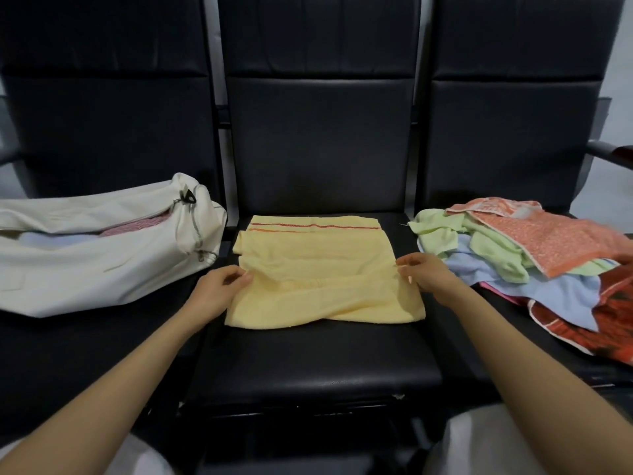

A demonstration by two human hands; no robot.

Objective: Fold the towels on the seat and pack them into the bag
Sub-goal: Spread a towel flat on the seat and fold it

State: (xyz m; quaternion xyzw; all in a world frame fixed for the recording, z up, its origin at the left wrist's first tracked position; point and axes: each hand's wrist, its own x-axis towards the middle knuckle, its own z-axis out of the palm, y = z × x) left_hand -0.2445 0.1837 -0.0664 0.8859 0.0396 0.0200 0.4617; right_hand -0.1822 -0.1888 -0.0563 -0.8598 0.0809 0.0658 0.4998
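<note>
A pale yellow towel [318, 269] with thin red stripes at its far edge lies on the middle black seat [315, 365]. My left hand [219, 289] pinches its left edge partway up, and my right hand [423, 272] pinches its right edge at the same height. The cloth between them is slightly raised and creased. A white zip bag [102, 269] lies open on the left seat, with pink and light blue cloth showing inside. On the right seat sits a heap of loose towels [534, 265]: green, light blue, orange and red ones.
Three black padded seats stand side by side with tall backs. A dark armrest [613, 154] sticks out at the far right. My knees in light trousers show at the bottom of the view.
</note>
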